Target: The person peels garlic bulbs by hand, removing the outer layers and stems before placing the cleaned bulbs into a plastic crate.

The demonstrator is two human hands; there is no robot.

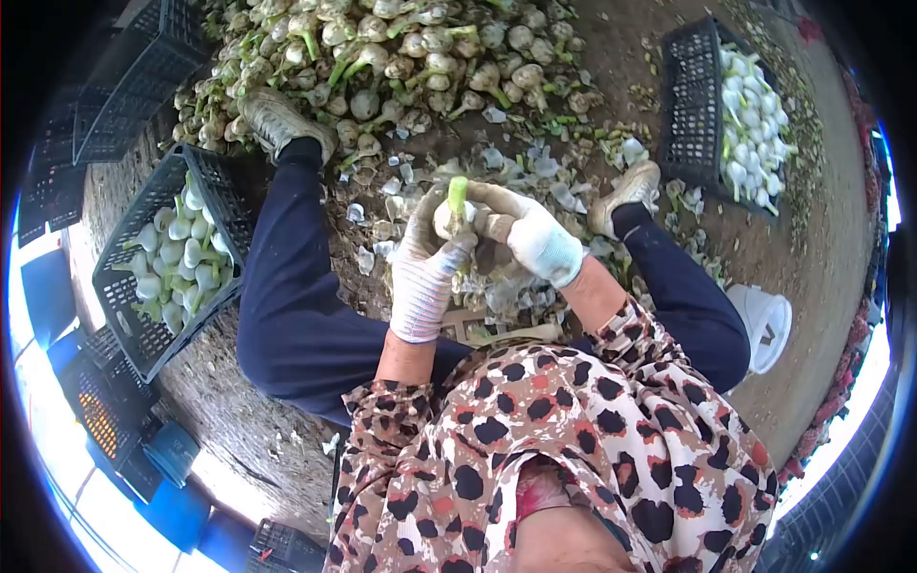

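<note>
Between my two gloved hands is a garlic bulb (445, 221) with a short green stem pointing away from me. My left hand (432, 253) is closed around its left side, thumb pressed near the base of the stem. From the right, my right hand (521, 227) grips the same bulb with bent fingers, the index finger reaching to the stem. Both gloves are pale and soiled dark at the fingers. Below the hands, loose garlic skins (511, 291) litter the ground between my legs.
A large heap of untrimmed garlic (382, 57) lies ahead. To the left, a black crate (124, 310) holds cleaned white bulbs; another crate (690, 105) of them stands at the far right. A white bucket (764, 325) sits beside my right leg. Stacked crates (143, 86) are at the upper left.
</note>
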